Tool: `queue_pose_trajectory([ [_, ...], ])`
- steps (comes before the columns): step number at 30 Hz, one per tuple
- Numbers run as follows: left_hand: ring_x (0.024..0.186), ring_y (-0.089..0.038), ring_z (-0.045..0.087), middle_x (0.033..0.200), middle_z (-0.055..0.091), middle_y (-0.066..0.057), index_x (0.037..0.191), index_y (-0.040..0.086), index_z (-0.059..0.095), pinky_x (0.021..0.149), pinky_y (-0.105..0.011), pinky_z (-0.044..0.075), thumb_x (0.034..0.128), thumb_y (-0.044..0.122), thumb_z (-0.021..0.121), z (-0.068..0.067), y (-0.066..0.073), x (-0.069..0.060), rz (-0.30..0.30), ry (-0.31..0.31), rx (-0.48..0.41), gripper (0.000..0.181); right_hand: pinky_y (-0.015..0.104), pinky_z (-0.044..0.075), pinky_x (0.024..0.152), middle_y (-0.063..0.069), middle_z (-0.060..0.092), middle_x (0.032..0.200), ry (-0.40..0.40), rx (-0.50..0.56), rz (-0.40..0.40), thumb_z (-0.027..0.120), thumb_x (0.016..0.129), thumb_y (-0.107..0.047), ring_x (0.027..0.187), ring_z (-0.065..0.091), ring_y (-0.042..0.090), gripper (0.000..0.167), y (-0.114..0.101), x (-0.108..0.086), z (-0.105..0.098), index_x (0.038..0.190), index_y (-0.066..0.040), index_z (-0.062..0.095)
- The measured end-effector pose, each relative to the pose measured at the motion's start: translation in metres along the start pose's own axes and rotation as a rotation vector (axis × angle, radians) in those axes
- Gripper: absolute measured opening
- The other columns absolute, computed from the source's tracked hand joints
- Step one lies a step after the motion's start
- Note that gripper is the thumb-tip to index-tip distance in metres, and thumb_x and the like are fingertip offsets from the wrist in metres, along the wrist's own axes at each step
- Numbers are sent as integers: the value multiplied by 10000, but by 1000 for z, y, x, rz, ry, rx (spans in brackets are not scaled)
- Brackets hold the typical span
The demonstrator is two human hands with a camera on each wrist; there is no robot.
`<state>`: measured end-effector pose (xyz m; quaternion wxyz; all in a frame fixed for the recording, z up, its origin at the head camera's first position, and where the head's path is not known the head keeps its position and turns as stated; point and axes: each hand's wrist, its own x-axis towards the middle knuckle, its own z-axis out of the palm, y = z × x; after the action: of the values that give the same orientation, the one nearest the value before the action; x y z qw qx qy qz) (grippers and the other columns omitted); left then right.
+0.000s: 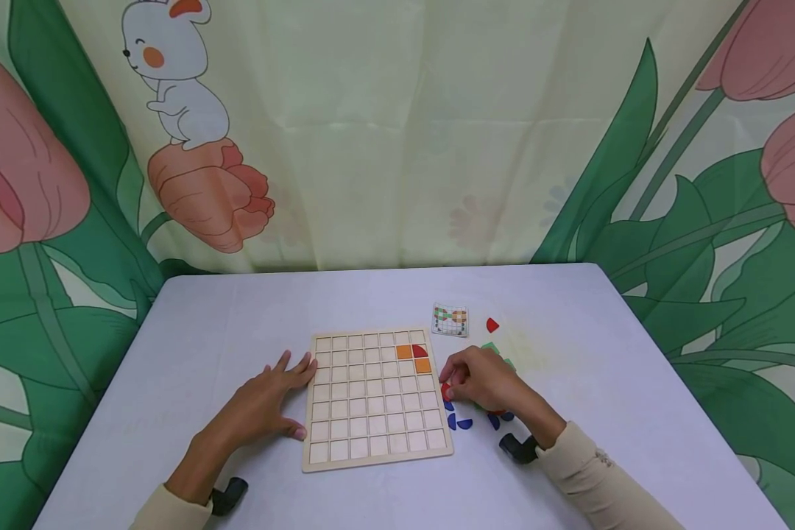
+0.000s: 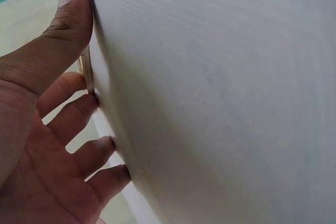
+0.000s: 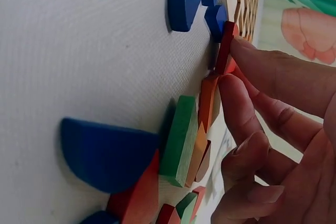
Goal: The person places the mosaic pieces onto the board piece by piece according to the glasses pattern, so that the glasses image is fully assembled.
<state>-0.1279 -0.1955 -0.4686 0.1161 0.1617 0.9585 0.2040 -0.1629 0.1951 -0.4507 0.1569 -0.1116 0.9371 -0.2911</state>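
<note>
A wooden grid board [image 1: 377, 463] lies on the table. Two orange squares [image 1: 404, 352] and a red quarter-round piece [image 1: 420, 351] fill cells near its upper right corner. My left hand [image 1: 258, 403] is spread along the board's left edge, thumb and fingertips touching it. Just off the right edge, my right hand [image 1: 482, 377] pinches a red wooden piece [image 3: 226, 48] between thumb and fingers; its full shape is partly hidden. Under and around that hand lie loose blue half-round pieces [image 1: 464, 424], green pieces [image 3: 178, 140] and orange pieces [image 3: 207, 100].
A small printed pattern card [image 1: 450, 321] lies beyond the board's upper right corner. A single red piece [image 1: 492, 324] is right of it. The white-covered table [image 1: 238, 309] ends at a patterned curtain [image 1: 371, 147]. Each wrist wears a black camera [image 1: 518, 448].
</note>
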Motion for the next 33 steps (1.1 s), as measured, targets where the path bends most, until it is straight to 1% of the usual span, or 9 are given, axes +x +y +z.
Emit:
queue_pose_trajectory([
  [7,1584,-538,259,1706,370,-96,1618,149,454,1127,-772,388,597,364,1007,-1,-2,-1,18,8,-7,1181,253,468,640,-51,646,729,1,8,-2,913,833,-114,711,591,126,200,-2,0,1,862,-214,742],
  [9,1573,-554,266,1706,372,-96,1619,153,454,1114,-778,394,597,367,1007,-1,-2,-1,15,8,-6,1182,252,472,639,-51,652,732,13,20,-3,909,837,-108,710,593,129,208,-3,1,1,843,-212,730],
  [12,1570,-560,266,1708,368,-95,1621,155,450,1108,-783,396,598,369,1006,0,-2,-1,11,3,-7,1184,252,480,614,-45,666,743,34,66,-8,896,849,-87,699,596,146,211,-4,3,1,824,-198,719],
  [15,1576,-552,261,1707,370,-94,1620,153,452,1114,-781,393,598,369,1006,0,-2,-1,12,4,-11,1182,258,487,580,-47,683,786,58,104,-16,887,856,-80,698,592,165,205,-7,7,1,817,-187,718],
  [19,1585,-536,257,1706,372,-92,1620,151,452,1124,-776,387,599,369,1005,0,-3,-1,16,5,-10,1181,255,477,543,-55,708,822,88,128,-9,902,850,-117,682,581,180,181,-12,12,2,826,-198,743],
  [22,1590,-525,257,1705,374,-95,1621,147,449,1131,-773,383,601,368,1006,1,-4,0,21,7,-5,1182,249,455,533,-51,715,816,108,151,-7,911,845,-142,663,570,180,173,-15,17,3,828,-203,750],
  [27,1598,-512,249,1706,373,-95,1621,143,446,1144,-768,373,599,365,1008,2,-4,0,20,8,-7,1188,259,440,553,-62,711,811,122,170,-57,906,852,-155,686,583,165,177,-22,24,6,831,-215,740],
  [30,1599,-510,248,1705,373,-95,1621,144,447,1146,-766,374,599,364,1008,2,-4,0,23,11,-7,1187,270,440,560,-76,711,796,116,170,-84,903,852,-155,678,595,163,176,-29,28,9,847,-227,743],
  [33,1598,-512,252,1704,376,-102,1618,138,451,1144,-765,376,602,362,1008,1,-4,1,31,15,-4,1181,273,445,593,-79,705,779,104,162,-110,900,853,-143,685,598,152,179,-37,33,12,849,-225,741],
])
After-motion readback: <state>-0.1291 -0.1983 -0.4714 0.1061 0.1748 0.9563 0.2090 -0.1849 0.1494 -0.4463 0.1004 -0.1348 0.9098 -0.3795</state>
